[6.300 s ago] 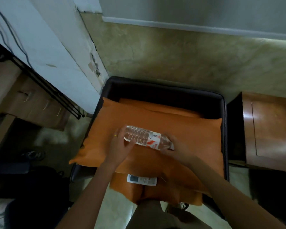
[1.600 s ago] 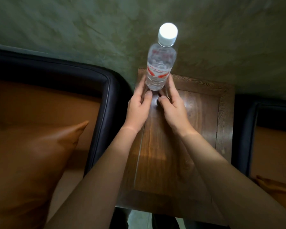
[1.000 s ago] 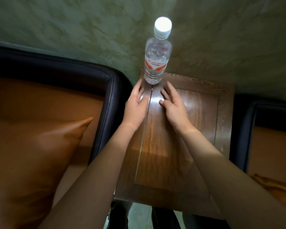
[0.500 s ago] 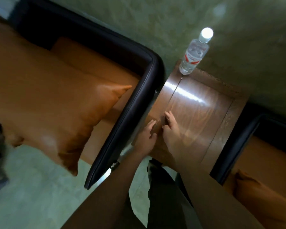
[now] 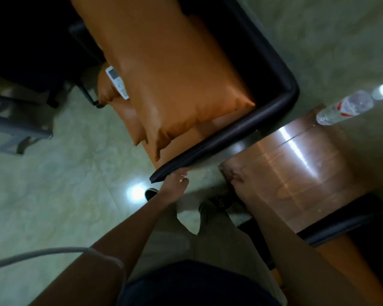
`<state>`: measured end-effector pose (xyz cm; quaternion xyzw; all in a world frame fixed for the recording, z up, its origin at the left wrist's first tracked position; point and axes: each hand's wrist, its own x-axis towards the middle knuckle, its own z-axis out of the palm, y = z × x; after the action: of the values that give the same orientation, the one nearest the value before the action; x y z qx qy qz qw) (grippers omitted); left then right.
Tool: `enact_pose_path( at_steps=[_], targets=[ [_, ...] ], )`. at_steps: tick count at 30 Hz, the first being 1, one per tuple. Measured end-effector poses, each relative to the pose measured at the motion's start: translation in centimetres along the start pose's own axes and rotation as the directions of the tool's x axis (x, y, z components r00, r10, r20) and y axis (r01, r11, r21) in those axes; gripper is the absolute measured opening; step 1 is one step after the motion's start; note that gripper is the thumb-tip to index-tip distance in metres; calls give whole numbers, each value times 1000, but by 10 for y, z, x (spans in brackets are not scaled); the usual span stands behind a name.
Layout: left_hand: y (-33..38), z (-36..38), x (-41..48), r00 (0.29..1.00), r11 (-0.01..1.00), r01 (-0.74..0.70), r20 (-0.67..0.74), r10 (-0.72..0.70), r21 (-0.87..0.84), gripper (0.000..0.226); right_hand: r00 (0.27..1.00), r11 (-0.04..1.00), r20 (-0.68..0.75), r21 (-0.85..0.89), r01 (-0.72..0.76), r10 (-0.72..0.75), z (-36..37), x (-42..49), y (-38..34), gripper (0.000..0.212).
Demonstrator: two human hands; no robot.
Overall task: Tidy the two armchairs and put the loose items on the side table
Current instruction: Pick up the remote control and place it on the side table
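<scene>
A clear water bottle [image 5: 345, 107] with a white cap stands on the far corner of the wooden side table [image 5: 307, 164]. The left armchair [image 5: 230, 133] has a dark frame, and a large orange pillow [image 5: 175, 74] lies on its seat. A white remote [image 5: 116, 85] rests at the seat's front edge, partly tucked beside the pillow. My left hand [image 5: 175, 184] is open and empty, just below the near end of the chair's arm. My right hand [image 5: 240, 178] is blurred, empty, over the table's near corner. The second armchair [image 5: 341, 226] shows at lower right.
Pale tiled floor [image 5: 64, 195] spreads to the left. A grey metal frame [image 5: 16, 129] stands at the left edge and dark furniture fills the top left. A white cable [image 5: 53, 252] crosses the lower left. My shoes [image 5: 152, 193] are between chair and table.
Both hands let go of the bottle, left it standing on the table, and drew back toward me. The view has swung left toward the first armchair, bringing the remote into sight.
</scene>
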<state>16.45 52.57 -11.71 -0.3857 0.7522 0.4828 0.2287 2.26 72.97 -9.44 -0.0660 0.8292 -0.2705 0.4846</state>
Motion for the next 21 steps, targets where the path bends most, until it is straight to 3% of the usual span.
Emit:
enact_pose_path(
  at_steps=[2, 8, 11, 14, 21],
  targets=[
    [-26, -23, -12, 998, 998, 42, -53, -44, -38, 39, 999, 996, 44, -91, 20, -16, 25, 5, -2, 46],
    [-118, -88, -44, 985, 987, 120, -107, -132, -110, 39, 956, 982, 290, -186, 15, 41, 120, 10, -32, 31],
    [-167, -125, -60, 988, 985, 131, -70, -139, -113, 39, 966, 978, 247, -207, -21, 73, 167, 18, -57, 26],
    [-222, -175, -77, 989, 980, 141, -33, -146, -137, 39, 980, 987, 159, -117, -106, 124, 212, 13, -96, 19],
    [-326, -306, -110, 972, 970, 139, -158, -172, -198, 40, 990, 985, 46, 98, -140, 136, 304, 13, -198, 18]
  ],
)
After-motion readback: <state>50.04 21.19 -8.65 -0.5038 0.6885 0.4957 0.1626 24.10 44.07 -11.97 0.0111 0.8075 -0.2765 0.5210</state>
